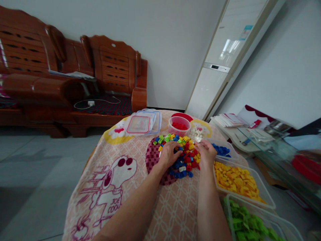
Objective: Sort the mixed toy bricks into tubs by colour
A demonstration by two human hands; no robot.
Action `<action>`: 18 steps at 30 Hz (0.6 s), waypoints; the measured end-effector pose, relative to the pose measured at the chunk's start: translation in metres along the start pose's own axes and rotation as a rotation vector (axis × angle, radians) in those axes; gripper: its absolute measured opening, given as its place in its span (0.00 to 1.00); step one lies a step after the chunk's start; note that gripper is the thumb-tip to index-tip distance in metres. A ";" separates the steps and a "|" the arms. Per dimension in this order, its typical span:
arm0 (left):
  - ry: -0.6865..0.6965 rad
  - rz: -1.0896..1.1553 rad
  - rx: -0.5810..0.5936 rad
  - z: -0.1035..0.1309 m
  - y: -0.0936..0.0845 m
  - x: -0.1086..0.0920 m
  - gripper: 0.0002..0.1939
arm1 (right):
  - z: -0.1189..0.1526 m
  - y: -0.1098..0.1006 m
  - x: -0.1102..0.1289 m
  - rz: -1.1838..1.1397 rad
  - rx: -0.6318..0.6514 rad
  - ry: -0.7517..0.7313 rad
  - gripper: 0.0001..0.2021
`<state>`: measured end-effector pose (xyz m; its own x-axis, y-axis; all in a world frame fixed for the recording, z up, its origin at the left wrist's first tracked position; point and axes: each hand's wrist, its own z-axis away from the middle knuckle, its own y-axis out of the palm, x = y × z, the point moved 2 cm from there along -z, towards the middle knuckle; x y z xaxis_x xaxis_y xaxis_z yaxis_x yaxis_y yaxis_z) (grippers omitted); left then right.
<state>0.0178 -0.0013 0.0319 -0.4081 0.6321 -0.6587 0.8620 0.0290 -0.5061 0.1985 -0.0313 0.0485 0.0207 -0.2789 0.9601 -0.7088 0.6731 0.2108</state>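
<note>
Right of lower centre, the mixed blocks look light, stiff, best pinched side-on; left hand and right hand half curl, whether holding any I cannot tell

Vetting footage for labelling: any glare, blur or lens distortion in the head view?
Head view: bright glare on the floor-standing air conditioner, which appears tilted, likely wide-angle distortion; toy bricks soft, so whether the right hand holds one is unclear; floor tiles dim at left.
</note>
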 end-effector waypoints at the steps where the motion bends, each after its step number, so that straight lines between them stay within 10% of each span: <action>1: -0.002 0.000 0.001 0.000 0.000 0.000 0.08 | -0.002 -0.001 0.000 -0.075 -0.025 -0.013 0.25; 18: 0.020 0.002 -0.033 0.001 0.002 0.002 0.12 | 0.029 0.023 0.009 0.415 0.556 0.115 0.22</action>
<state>0.0179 -0.0010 0.0288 -0.4006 0.6474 -0.6484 0.8725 0.0534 -0.4858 0.1618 -0.0381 0.0568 -0.2767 0.0199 0.9608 -0.9291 0.2498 -0.2727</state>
